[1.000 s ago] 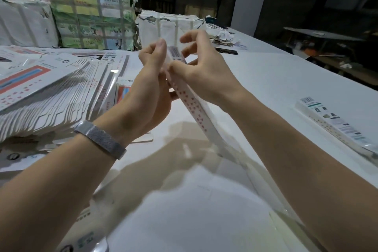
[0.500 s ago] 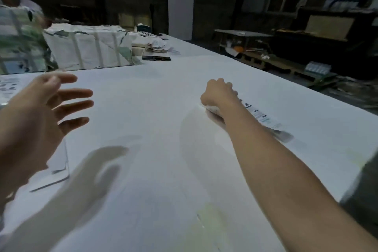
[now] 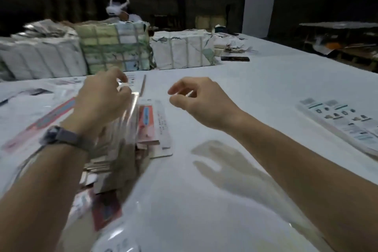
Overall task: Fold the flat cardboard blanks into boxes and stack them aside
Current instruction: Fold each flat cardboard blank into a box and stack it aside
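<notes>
A leaning stack of flat cardboard blanks (image 3: 124,133) stands left of centre on the white table (image 3: 255,96), blurred by motion. My left hand (image 3: 104,98), a watch on its wrist, reaches over the top of the stack, and its fingertips pinch the upper end of a glossy blank. A flat blank with red and blue print (image 3: 148,122) lies just right of the stack. My right hand (image 3: 198,98) hovers to the right of it, fingers loosely curled and empty. Folded white boxes (image 3: 343,122) lie at the right edge.
More flat blanks (image 3: 41,116) are spread over the table's left side. Strapped paper-wrapped bundles (image 3: 116,49) line the back, and a dark phone (image 3: 235,58) lies beside them. A person wearing a white headset (image 3: 118,8) sits behind the bundles.
My right hand let go of the folded box at the right and came back to the middle, empty. My left hand moved onto the stack of blanks. The view swung back left.
</notes>
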Tool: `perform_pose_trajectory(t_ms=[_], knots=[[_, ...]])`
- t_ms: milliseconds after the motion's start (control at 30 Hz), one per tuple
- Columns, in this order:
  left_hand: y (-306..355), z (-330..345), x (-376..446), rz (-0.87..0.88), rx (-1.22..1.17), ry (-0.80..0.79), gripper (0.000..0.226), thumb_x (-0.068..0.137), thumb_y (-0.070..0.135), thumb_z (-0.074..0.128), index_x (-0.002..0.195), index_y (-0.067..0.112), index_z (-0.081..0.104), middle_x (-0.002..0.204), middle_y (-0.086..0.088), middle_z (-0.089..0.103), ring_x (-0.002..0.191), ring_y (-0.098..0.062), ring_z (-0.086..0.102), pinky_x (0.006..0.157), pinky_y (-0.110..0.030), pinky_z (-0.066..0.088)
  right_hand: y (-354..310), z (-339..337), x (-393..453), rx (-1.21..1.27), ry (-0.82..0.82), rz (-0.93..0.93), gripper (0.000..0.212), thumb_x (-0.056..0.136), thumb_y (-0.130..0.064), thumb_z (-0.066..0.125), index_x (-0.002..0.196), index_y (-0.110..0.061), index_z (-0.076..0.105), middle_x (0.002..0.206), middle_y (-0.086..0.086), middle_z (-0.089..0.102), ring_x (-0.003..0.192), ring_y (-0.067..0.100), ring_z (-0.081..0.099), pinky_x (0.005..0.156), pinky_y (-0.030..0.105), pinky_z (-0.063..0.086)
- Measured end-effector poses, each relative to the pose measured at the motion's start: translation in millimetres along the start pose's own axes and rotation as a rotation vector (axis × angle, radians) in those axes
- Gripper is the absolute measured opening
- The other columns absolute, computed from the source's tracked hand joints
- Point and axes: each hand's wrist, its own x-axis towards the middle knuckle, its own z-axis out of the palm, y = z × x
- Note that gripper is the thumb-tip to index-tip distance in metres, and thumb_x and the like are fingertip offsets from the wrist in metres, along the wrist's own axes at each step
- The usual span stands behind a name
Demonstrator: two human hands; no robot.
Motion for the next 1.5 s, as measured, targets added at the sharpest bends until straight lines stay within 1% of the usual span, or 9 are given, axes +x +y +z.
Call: perform_pose_trajectory(t_ms=[100,267,367,700,833,967,1200,1367,1500], knots=[[-17,3,-3,-0.118,0.280,-0.132,0.048,0.088,0.038,0.049,0.134,0.024,0.047,0.138,-0.019,0.049,0.128,-0.043,0.042,0.107,-0.056,0.034,-31,42,4,0.105,-0.088,-0.087,0.004,0.089,-0.023,0.068,0.090,-0.023,0.072,0.077,-0.013,0.067,0.068,0.002,0.060,0.076,0.028,0.052],[-49,-11,1,-0.451,0.286,-0.180,0.064,0.082,0.045,0.034,0.143,0.034,0.023,0.158,-0.014,0.020,0.144,-0.050,0.017,0.108,-0.077,0.010,-46,78,14,0.173,-0.122,-0.083,0.007,0.090,-0.017,0.067,0.088,-0.022,0.071,0.072,-0.013,0.064,0.073,0.011,0.062,0.085,0.042,0.055],[-74,-23,7,-0.507,0.244,-0.326,0.079,0.084,0.053,0.031,0.155,0.027,0.011,0.161,-0.022,0.024,0.143,-0.051,0.026,0.114,-0.064,0.023,-40,83,13,0.211,-0.113,-0.048,0.011,0.090,-0.015,0.065,0.085,-0.023,0.070,0.072,-0.007,0.067,0.072,0.015,0.065,0.084,0.047,0.055],[-31,-31,0,-0.052,0.408,-0.088,0.006,0.092,0.005,0.055,0.097,0.002,0.055,0.087,-0.015,0.057,0.073,-0.032,0.051,0.063,-0.039,0.040,-17,73,16,0.208,-0.044,-0.040,0.017,0.090,-0.009,0.062,0.083,-0.021,0.072,0.074,0.002,0.070,0.064,0.011,0.064,0.068,0.034,0.056],[14,-30,-7,0.139,0.222,0.094,0.030,0.089,0.010,0.071,0.116,0.020,0.064,0.100,-0.009,0.066,0.085,-0.031,0.062,0.068,-0.041,0.053,-18,53,24,0.305,0.068,-0.028,0.019,0.090,-0.009,0.063,0.081,-0.024,0.069,0.064,-0.009,0.066,0.058,0.003,0.060,0.050,0.011,0.041],[45,-22,-23,0.268,0.201,-0.069,0.034,0.069,0.037,0.089,0.096,0.023,0.073,0.085,-0.006,0.066,0.081,-0.030,0.061,0.064,-0.035,0.046,-11,40,25,0.298,0.173,-0.008,0.017,0.088,-0.016,0.065,0.072,-0.019,0.065,0.064,-0.006,0.063,0.061,0.011,0.058,0.056,0.019,0.041],[78,-32,-39,0.322,0.137,-0.056,0.024,0.098,0.032,0.063,0.084,0.013,0.069,0.078,-0.011,0.062,0.075,-0.035,0.058,0.062,-0.038,0.045,3,-10,29,0.329,0.350,0.072,0.026,0.088,-0.014,0.062,0.064,-0.019,0.055,0.054,-0.004,0.050,0.050,0.010,0.044,0.048,0.022,0.034],[106,-52,-53,0.465,-0.237,0.344,0.024,0.101,0.027,0.056,0.087,0.011,0.066,0.087,0.005,0.066,0.068,-0.010,0.060,0.055,-0.013,0.046,-7,-22,28,0.445,0.414,-0.062,0.023,0.093,-0.017,0.053,0.069,-0.016,0.055,0.057,0.000,0.052,0.051,0.012,0.044,0.048,0.023,0.034],[107,-46,-49,0.263,-0.817,0.065,0.024,0.105,0.031,0.050,0.098,0.011,0.063,0.091,0.000,0.073,0.075,-0.008,0.071,0.061,-0.017,0.056,-17,-19,24,0.556,0.288,-0.153,0.021,0.095,-0.031,0.040,0.097,-0.021,0.058,0.082,0.007,0.063,0.075,0.039,0.058,0.064,0.040,0.046]])
